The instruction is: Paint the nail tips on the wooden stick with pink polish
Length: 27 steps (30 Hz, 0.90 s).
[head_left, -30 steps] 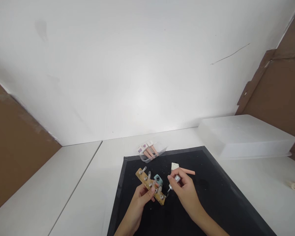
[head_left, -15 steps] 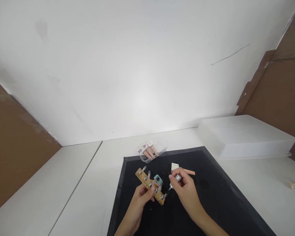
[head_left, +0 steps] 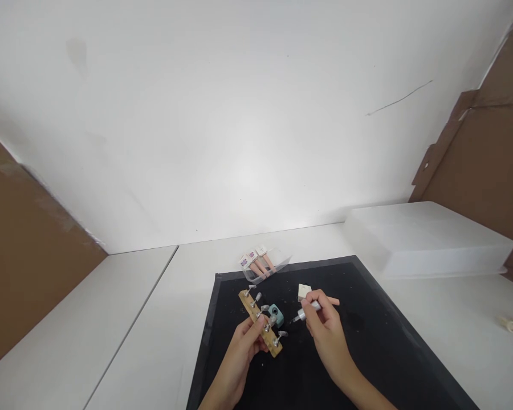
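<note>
My left hand (head_left: 248, 340) grips a wooden strip (head_left: 255, 312) that lies slantwise in the air over the black mat. Several metal holders stand along the strip, each carrying a small clear nail tip (head_left: 283, 333). In my right hand (head_left: 321, 320) is a thin brush with a silver handle (head_left: 310, 311), its dark tip pointing down-left and apart from the strip. Between the hands sits a small teal block (head_left: 276, 315) with a dark round opening. Just behind my right hand lies a white block with a pink stick-like handle (head_left: 304, 292), partly covered by the fingers.
A clear tray (head_left: 256, 279) holding several white pieces with pink handles stands at the back edge of the black mat (head_left: 350, 279). At the right is a large translucent plastic box (head_left: 431, 239). Small cream-coloured rings (head_left: 512, 324) lie at the far right. A white wall rises behind.
My right hand has drawn the brush up and away from the strip's near end. My left hand has tilted the strip, so the nail tips now lean further right.
</note>
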{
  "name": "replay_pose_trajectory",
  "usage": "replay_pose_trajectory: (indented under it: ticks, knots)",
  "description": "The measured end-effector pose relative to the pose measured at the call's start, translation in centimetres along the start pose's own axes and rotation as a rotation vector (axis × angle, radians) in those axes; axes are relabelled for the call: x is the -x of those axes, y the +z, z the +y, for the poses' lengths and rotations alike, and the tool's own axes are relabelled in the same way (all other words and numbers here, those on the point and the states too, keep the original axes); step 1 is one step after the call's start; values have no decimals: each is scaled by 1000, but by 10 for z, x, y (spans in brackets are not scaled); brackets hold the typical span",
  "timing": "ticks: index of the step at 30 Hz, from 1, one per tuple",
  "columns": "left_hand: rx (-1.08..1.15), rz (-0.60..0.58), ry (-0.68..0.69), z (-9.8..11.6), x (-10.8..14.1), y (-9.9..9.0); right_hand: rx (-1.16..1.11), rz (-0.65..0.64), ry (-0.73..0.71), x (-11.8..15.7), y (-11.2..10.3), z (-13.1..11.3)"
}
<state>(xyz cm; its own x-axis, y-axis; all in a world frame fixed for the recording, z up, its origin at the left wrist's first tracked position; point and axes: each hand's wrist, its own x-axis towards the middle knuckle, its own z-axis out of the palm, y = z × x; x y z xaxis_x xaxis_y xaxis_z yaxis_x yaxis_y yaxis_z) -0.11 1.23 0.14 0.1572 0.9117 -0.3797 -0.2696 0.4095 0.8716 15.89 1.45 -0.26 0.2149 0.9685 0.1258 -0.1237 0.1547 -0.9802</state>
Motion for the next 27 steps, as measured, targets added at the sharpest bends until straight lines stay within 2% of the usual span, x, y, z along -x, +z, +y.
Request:
replay_pose_trajectory:
  ticks: [6, 17, 27]
  knots:
    - [-2, 28, -30, 1, -1, 2, 5, -95, -43, 4, 2, -5]
    - [6, 10, -33, 0, 0, 2, 94, -175, -110, 6, 1, -5]
    - [7, 3, -18, -1, -3, 0, 177, -175, -197, 7, 2, -6]
